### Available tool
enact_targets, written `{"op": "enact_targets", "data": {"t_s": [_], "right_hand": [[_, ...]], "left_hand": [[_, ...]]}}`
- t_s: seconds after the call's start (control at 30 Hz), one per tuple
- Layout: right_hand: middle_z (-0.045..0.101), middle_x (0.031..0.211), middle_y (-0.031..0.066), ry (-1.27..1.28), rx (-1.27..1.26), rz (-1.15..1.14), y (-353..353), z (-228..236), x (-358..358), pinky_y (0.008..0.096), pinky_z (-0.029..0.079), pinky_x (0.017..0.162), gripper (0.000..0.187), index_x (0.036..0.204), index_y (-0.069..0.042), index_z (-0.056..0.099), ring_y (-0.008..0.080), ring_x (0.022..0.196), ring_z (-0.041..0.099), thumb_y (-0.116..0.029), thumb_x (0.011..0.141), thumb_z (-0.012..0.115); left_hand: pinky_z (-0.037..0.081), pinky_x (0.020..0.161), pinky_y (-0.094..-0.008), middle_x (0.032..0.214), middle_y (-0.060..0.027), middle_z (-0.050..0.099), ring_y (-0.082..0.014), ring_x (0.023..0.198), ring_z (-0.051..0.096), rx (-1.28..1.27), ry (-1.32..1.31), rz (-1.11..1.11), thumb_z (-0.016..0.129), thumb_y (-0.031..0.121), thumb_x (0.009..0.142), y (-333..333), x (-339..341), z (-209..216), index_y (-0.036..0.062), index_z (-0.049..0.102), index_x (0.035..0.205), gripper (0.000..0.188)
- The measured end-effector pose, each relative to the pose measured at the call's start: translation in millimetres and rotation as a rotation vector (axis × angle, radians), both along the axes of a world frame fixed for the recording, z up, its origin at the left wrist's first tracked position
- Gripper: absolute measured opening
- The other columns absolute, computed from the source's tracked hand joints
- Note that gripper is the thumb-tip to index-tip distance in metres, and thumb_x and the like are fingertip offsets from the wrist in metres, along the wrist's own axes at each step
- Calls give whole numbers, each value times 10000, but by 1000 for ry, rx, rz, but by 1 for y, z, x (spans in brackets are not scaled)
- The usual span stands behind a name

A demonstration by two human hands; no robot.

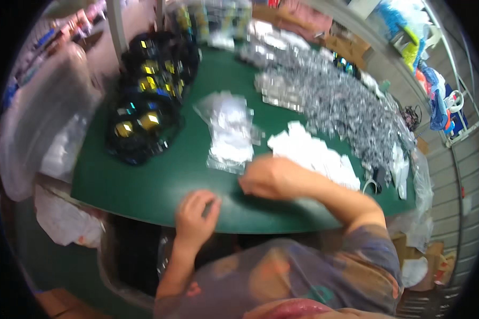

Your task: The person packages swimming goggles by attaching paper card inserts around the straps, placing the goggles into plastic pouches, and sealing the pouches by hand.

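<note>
My left hand (197, 215) hovers at the near edge of the green tabletop, thumb apart from the loosely bent fingers, nothing in it. My right hand (269, 178) is closed, palm down, over the table just beside a stack of clear plastic bags (230, 125). Motion smears it, and whatever its fingers hold is hidden. To its right lies a spread heap of white paper slips (314, 151). At the left sit several black goggles with yellow mirrored lenses; the nearest goggles (143, 125) rest beyond my left hand.
A large heap of small clear-grey plastic packets (340, 95) covers the table's right side. Packaged items (213, 21) stand at the back. Big plastic-wrapped bundles (48, 117) stand off the left edge. A metal rack (457, 80) with hanging colourful things is at far right.
</note>
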State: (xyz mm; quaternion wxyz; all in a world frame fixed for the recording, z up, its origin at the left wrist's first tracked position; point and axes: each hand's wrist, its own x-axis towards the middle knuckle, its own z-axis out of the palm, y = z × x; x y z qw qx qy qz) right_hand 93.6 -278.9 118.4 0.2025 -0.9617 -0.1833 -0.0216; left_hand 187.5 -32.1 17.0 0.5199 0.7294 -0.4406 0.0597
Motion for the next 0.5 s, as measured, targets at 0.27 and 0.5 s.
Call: {"op": "enact_targets", "data": {"t_s": [0.27, 0.5], "right_hand": [[653, 758, -6, 215, 849, -497, -39, -19, 189, 243, 472, 583, 261, 1091, -53, 745, 72, 660, 592, -289, 988, 705], [557, 692, -24, 268, 977, -536, -55, -9, 254, 253, 387, 542, 421, 1048, -37, 697, 81, 601, 517, -450, 964, 702]], "left_hand": [[543, 780, -428, 965, -91, 705, -319, 884, 679, 36, 65, -17, 818, 134, 796, 7, 8, 2, 72, 686, 930, 199], [540, 769, -421, 962, -96, 698, -311, 853, 674, -3, 75, -74, 804, 147, 827, 14, 9, 3, 73, 674, 955, 197]]}}
